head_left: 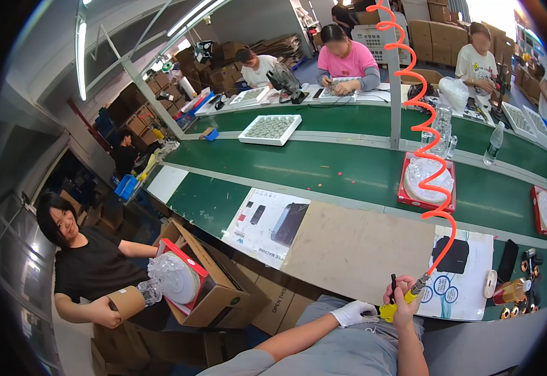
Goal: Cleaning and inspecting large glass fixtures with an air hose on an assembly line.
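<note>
My right hand, bare, is wrapped around a yellow air gun with a metal coupling. A coiled orange air hose runs up from that coupling. A short black part sticks up beside my right fingers. My left hand wears a white glove and lies over my lap with its fingers curled, close by the yellow gun's lower end. Whatever those fingers hold, if anything, is hidden. Both hands are just off the near table edge, by a flat brown cardboard sheet.
A green conveyor crosses ahead, carrying red boxes with clear plastic parts. A co-worker at left holds a brown cylinder beside an open carton. Tape rolls and a bottle stand at right. Other people work across the belt.
</note>
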The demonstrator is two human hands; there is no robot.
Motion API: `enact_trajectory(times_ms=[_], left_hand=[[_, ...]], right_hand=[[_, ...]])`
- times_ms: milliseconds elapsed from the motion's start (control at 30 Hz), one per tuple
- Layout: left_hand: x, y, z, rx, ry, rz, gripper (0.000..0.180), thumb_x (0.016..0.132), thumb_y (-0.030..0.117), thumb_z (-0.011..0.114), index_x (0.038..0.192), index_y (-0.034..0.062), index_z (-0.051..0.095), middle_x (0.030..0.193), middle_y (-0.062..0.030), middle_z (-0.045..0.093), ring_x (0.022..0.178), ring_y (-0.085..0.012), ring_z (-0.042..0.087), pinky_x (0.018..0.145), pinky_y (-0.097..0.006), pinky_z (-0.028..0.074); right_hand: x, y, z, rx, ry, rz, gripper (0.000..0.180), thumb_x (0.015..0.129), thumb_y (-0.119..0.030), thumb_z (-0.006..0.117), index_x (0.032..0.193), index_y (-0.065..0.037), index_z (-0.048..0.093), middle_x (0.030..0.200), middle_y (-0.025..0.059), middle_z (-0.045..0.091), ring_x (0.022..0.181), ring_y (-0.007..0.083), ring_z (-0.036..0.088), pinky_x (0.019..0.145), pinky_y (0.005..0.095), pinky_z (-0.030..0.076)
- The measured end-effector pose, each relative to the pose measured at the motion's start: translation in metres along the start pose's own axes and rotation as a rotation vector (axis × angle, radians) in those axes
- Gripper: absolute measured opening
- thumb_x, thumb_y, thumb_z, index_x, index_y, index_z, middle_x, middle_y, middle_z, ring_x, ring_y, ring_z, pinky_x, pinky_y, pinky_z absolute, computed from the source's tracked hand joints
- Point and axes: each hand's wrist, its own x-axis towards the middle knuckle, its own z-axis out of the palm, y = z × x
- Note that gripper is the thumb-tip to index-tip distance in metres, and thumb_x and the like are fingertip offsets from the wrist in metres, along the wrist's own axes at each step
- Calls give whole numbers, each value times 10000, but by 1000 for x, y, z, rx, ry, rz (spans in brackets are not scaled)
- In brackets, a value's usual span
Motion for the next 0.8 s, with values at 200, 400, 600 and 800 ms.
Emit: enact_trajectory(times_ms=[200, 400, 600, 800], left_hand=[[-1, 1, 1, -1, -15, -44, 310, 842, 305, 760, 946, 26, 672, 831, -119, 678, 746, -215, 634, 726, -342, 519], [0, 7, -2, 67, -19, -62, 303, 826, 281, 772, 961, 29, 672, 823, -96, 670, 738, -183, 615, 715, -325, 510], [-2, 4, -3, -11, -11, -61, 306, 826, 290, 769, 962, 34, 671, 806, -109, 660, 735, -203, 619, 717, -336, 513], [-2, 10, -6, 32, -17, -59, 320, 824, 300, 772, 963, 31, 668, 822, -119, 667, 747, -226, 632, 721, -345, 517]], right_hand=[[-1, 5, -2, -10, -20, 10, 198, 958, -80, 504, 1138, -61, 423, 791, 82, 535, 611, 148, 522, 566, 271, 438], [2, 11, -1, -6, -55, 19, 211, 968, -102, 514, 1151, -68, 415, 794, 72, 535, 619, 138, 520, 573, 260, 439], [2, 13, -2, -16, -63, 17, 210, 969, -96, 512, 1153, -68, 417, 786, 70, 535, 607, 136, 516, 565, 260, 437], [2, 12, -3, 4, -30, 34, 203, 955, -33, 490, 1142, -60, 416, 783, 75, 539, 605, 133, 519, 562, 264, 446]])
